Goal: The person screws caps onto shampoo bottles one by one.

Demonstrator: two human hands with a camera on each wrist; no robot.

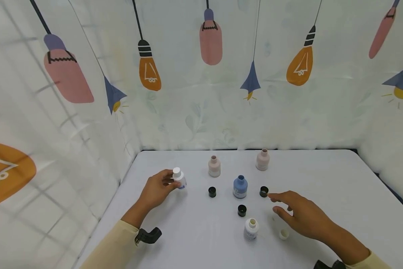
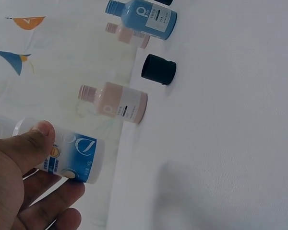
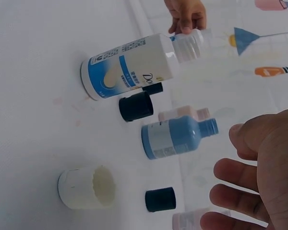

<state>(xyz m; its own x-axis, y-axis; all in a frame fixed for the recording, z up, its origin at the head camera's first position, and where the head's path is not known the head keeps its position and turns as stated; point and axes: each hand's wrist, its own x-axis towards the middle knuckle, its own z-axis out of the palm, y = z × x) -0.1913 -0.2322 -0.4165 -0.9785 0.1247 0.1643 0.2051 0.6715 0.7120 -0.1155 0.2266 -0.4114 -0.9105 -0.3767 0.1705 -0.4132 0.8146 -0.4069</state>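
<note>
My left hand (image 1: 157, 188) grips a small white bottle (image 1: 179, 178) with a white cap on it, held at the left of the table. In the left wrist view the bottle's blue-and-white label (image 2: 77, 155) shows between thumb and fingers. My right hand (image 1: 302, 215) hovers with fingers spread and nothing in them. Its fingertips are close to a black cap (image 1: 263, 191); whether they touch it I cannot tell. An uncapped blue bottle (image 1: 240, 186) stands upright near the middle. Closer to me are an open white bottle (image 1: 251, 229) and a loose white cap (image 1: 284, 234), hollow side showing.
Two uncapped pale pink bottles (image 1: 214, 166) (image 1: 263, 160) stand towards the back of the white table (image 1: 339, 183). Two more black caps (image 1: 212, 192) (image 1: 242, 210) lie around the blue bottle. A curtain (image 1: 188, 123) printed with lamps hangs behind the table and along its sides.
</note>
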